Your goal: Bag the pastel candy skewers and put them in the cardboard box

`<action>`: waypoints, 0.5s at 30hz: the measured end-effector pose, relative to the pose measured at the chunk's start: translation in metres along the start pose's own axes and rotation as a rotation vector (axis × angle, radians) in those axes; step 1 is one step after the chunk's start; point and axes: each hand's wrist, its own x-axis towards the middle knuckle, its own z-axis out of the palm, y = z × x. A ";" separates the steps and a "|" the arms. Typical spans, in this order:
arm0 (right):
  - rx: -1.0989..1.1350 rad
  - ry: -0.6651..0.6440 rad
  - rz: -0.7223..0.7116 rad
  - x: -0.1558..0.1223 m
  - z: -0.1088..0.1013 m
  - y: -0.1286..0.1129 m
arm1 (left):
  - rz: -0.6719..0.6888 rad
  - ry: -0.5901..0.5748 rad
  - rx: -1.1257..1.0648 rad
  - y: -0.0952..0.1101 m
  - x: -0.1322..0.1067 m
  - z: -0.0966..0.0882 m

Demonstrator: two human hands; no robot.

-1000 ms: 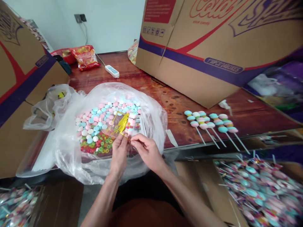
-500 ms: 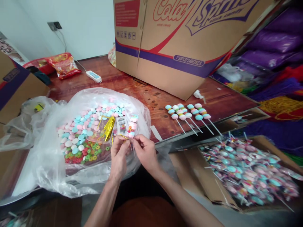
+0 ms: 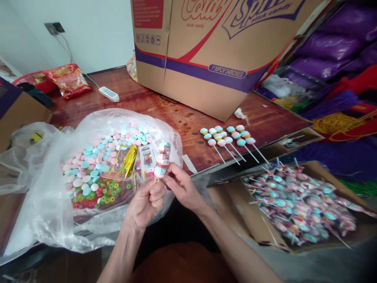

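Observation:
A candy stick (image 3: 162, 157) of pink, white and blue marshmallow-like pieces stands upright in a clear printed wrapper. My left hand (image 3: 147, 198) is closed around its stick just below the candy. At the gathered wrapper neck, a glint of gold twist tie (image 3: 159, 179) shows. My right hand (image 3: 182, 186) pinches there with thumb and forefinger; its fingertips partly cover the tie. Behind lie a bundle of gold twist ties (image 3: 129, 162) and a stack of clear wrappers (image 3: 146, 159). Pastel candies (image 3: 94, 161) and small ring gummies (image 3: 110, 192) are spread on the plastic sheet (image 3: 53, 212).
Several unwrapped candy sticks (image 3: 226, 137) lie on the table (image 3: 194, 118) to the right. Below them stands an open carton (image 3: 259, 232) full of wrapped ones. A large cardboard box (image 3: 200, 82) rises at the back, near a power strip (image 3: 108, 94) and a red packet (image 3: 67, 80).
My left hand has shifted from handling the gold twist tie to gripping the stick, and the tie now sits at the wrapper neck. The view has swung slightly right.

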 end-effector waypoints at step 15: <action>-0.250 0.142 0.178 -0.008 -0.008 0.006 | 0.535 0.236 0.469 -0.025 0.022 -0.005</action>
